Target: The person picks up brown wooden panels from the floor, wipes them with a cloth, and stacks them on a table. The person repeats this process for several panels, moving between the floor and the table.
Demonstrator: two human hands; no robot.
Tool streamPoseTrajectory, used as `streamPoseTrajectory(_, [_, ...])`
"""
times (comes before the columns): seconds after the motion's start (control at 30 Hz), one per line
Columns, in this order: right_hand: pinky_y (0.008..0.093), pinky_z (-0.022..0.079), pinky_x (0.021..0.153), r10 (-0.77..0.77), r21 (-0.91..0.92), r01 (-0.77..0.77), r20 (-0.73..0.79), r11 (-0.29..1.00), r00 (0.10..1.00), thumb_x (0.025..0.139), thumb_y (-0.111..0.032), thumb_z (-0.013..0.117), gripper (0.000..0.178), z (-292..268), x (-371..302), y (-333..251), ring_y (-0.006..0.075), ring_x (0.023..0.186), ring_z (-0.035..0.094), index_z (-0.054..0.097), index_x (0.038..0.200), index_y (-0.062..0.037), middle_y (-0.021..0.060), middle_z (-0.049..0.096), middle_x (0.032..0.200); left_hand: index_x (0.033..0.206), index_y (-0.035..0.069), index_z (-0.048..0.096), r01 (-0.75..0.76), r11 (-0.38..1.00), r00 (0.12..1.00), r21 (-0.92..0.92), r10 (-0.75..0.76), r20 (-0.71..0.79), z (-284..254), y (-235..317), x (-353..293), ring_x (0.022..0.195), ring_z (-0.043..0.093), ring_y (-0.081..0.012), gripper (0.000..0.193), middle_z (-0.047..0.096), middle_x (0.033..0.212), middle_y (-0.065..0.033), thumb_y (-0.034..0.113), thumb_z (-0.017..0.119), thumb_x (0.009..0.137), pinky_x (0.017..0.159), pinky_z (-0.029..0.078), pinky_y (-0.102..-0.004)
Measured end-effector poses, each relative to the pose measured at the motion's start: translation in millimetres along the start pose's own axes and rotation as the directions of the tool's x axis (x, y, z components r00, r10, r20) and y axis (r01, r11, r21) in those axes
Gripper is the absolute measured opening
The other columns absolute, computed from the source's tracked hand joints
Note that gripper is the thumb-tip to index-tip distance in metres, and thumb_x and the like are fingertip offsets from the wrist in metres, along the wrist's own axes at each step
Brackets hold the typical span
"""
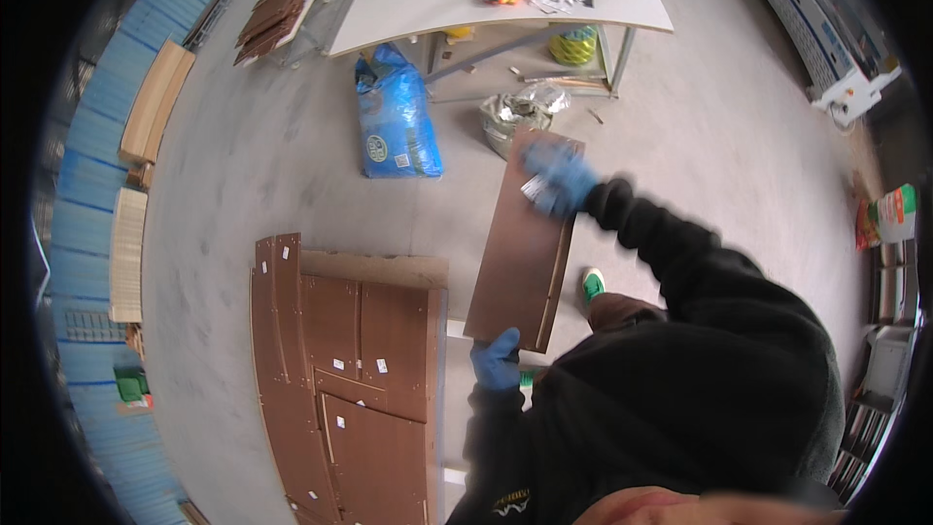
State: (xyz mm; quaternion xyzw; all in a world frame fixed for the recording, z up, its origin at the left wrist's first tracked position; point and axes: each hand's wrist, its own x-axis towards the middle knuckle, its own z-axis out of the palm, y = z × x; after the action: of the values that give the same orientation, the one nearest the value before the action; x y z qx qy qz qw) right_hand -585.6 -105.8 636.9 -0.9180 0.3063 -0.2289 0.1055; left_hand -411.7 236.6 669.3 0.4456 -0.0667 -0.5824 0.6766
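Observation:
A long brown wood panel (515, 243) is held up in front of me, tilted, its far end reaching toward a silvery bag. My left hand (498, 362), in a blue glove, grips the panel's near corner with the thumb on the top face. My right hand (559, 178), also blue-gloved, lies over the far end of the panel. Motion smears its fingers, so I cannot make out how they are bent. Beside them a small white patch (533, 188) shows on the panel; whether it is a label or something held is unclear.
A stack of brown panels (394, 331) with white labels lies at the left. Beyond stand a blue plastic sack (398, 126), an open silvery bag (501, 117) and a white-topped table (408, 0) with bottles and gloves. Light wood strips (126, 253) line the far left.

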Motion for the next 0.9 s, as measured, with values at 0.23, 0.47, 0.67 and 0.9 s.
streamPoseTrajectory(0.23, [0.0429, 0.046, 0.108, 0.931, 0.767, -0.557, -0.141, 0.318, 0.337, 0.101, -0.067, 0.051, 0.079, -115.1, -72.4, 280.5, 0.0285, 0.130, 0.061, 0.052, 0.152, -0.0065, 0.0137, 0.064, 0.142, 0.149, -0.001, 0.046, 0.177, 0.984, 0.952, 0.032, -0.180, 0.247, 154.6, -9.9, 76.3, 0.130, 0.062, -0.0313, 0.053, 0.059, 0.143, -0.0175, -0.006, 0.055, 0.097, 0.112, 0.051, -0.0444])
streamPoseTrajectory(0.47, [0.0474, 0.046, 0.114, 0.719, 0.844, 0.197, 0.276, -0.499, 0.638, 0.095, -0.073, 0.057, 0.087, -156.0, -67.7, 203.1, 0.0272, 0.132, 0.057, 0.046, 0.154, -0.0092, 0.0087, 0.059, 0.147, 0.138, -0.005, 0.057, 0.212, 0.967, 0.840, 0.143, -0.255, 0.478, 265.8, -19.6, 201.3, 0.122, 0.066, -0.0278, 0.040, 0.067, 0.130, -0.0164, -0.002, 0.059, 0.098, 0.107, 0.053, -0.0429])
streamPoseTrajectory(0.67, [0.0439, 0.053, 0.105, 0.931, 0.933, 0.264, 0.149, -0.244, 0.333, 0.102, -0.049, 0.064, 0.055, -213.7, -22.9, 258.9, 0.0231, 0.120, 0.064, 0.059, 0.140, -0.0088, 0.0058, 0.067, 0.134, 0.135, 0.000, 0.060, 0.467, 0.793, 0.650, 0.391, -0.608, 0.456, 349.4, -19.9, 315.3, 0.114, 0.067, -0.0219, 0.034, 0.068, 0.126, -0.0093, 0.007, 0.061, 0.102, 0.100, 0.054, -0.0390])
streamPoseTrajectory(0.9, [0.0427, 0.051, 0.105, 0.907, 0.912, 0.288, 0.169, -0.292, 0.386, 0.103, -0.064, 0.049, 0.071, -259.5, -16.3, 359.0, 0.0281, 0.121, 0.063, 0.054, 0.144, -0.0064, 0.0122, 0.065, 0.136, 0.144, 0.007, 0.054, 0.530, 0.771, 0.605, 0.354, -0.636, 0.479, 460.9, -57.9, 405.1, 0.119, 0.065, -0.0232, 0.043, 0.065, 0.132, -0.0085, 0.011, 0.060, 0.102, 0.100, 0.055, -0.0417])
